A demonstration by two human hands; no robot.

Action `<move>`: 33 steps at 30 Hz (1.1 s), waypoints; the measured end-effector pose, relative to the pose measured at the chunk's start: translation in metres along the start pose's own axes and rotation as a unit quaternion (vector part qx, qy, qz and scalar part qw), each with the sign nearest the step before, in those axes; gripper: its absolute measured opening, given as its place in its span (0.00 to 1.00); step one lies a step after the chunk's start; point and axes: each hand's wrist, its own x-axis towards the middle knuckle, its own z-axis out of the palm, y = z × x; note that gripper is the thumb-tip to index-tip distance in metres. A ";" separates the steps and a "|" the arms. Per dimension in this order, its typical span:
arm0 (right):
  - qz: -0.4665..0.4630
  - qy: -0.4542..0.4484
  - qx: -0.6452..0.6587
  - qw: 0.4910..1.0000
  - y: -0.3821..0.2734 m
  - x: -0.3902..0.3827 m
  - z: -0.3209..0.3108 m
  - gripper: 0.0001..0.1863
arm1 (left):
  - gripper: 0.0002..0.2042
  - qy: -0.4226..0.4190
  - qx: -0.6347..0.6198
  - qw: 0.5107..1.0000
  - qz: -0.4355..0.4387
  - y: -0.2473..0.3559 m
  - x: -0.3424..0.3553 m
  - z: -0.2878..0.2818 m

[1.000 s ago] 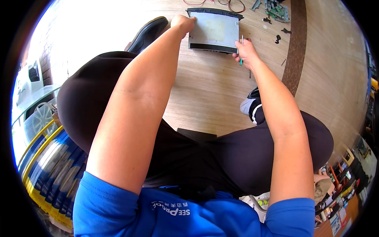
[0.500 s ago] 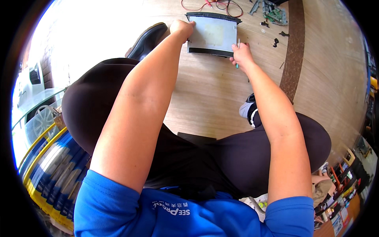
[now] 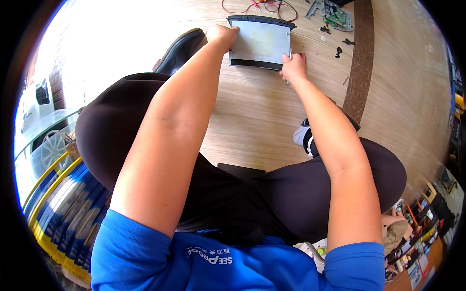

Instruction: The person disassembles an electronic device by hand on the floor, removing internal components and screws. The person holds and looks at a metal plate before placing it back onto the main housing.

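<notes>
A boxy electronic unit [image 3: 259, 41] with a pale grey metal top and black edges at front and back stands on the wooden floor, far ahead of me. My left hand [image 3: 222, 37] grips its left side, the thumb resting on the top panel. At the near right corner is my right hand [image 3: 294, 69], its fingers curled and touching the unit's side. The teal end of a slim screwdriver-like tool [image 3: 287, 83] sticks out below these fingers; the rest of it is mostly hidden by the hand.
Red and black cables [image 3: 272, 6] lie beyond the unit. A green circuit board [image 3: 338, 17] and several small black parts [image 3: 338, 52] are at the far right, beside a brown floor strip [image 3: 359, 58]. My shoe [image 3: 182, 51] stands left of the unit. A yellow rack [image 3: 68, 213] stands at left.
My right hand has shifted slightly left along the unit's near right corner, and the tool's thin shaft no longer shows above it. The left hand and the unit have barely moved.
</notes>
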 end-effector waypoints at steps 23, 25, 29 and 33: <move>-0.048 0.009 -0.007 0.999 0.013 0.010 0.014 0.15 | 0.28 0.001 0.028 1.000 0.009 0.013 -0.016 -0.004; -0.020 -0.007 0.007 1.000 0.004 0.003 0.013 0.16 | 0.31 -0.040 0.038 0.998 0.003 0.010 -0.017 -0.005; 0.003 -0.023 0.034 0.999 -0.012 -0.007 0.008 0.17 | 0.43 0.065 0.124 0.972 0.188 0.007 0.001 0.004; -0.035 -0.017 0.025 0.999 -0.007 -0.005 -0.005 0.14 | 0.46 -0.010 0.204 0.940 0.273 0.029 -0.001 0.017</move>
